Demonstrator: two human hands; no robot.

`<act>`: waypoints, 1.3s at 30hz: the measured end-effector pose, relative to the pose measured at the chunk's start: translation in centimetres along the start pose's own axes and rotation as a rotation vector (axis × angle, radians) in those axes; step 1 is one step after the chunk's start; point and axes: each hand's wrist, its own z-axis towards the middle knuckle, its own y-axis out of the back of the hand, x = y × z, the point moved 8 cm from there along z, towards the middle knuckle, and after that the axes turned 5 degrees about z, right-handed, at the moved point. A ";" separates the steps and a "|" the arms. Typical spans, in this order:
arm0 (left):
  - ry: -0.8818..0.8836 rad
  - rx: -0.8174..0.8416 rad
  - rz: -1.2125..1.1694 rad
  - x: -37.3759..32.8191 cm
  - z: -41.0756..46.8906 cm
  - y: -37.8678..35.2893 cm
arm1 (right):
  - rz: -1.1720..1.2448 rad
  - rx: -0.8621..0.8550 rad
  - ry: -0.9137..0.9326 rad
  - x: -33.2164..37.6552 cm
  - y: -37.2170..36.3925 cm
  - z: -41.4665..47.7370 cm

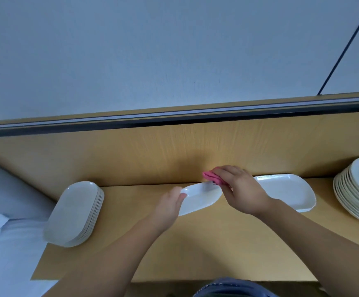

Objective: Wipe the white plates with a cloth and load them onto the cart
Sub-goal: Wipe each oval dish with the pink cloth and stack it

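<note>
My left hand (170, 205) grips the near end of a white oblong plate (200, 198), held tilted above the wooden table (195, 249). Over the plate's far end, my right hand (240, 189) holds a bunched pink cloth (211, 177) that touches the rim. One more white oblong plate (289, 192) lies flat on the table just right of my right hand. A stack of several oblong plates (75, 213) sits at the table's left edge. No cart shows in the view.
A stack of round white plates (358, 189) stands at the far right. A wooden back panel (152, 151) rises behind the table, with a pale wall above. White fabric (3, 243) lies to the left of the table.
</note>
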 end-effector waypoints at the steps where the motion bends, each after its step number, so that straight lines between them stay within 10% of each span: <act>1: 0.013 -0.027 -0.039 0.2 -0.1 0.4 | -0.005 -0.005 0.003 0.1 0.0 0.1; 24: 0.336 0.331 -0.286 8.0 0.2 -3.7 | -0.098 0.176 0.014 -0.9 -6.0 -0.1; 39: 0.452 0.267 -0.198 9.6 1.4 -4.7 | -0.149 0.500 0.141 0.1 -15.9 3.9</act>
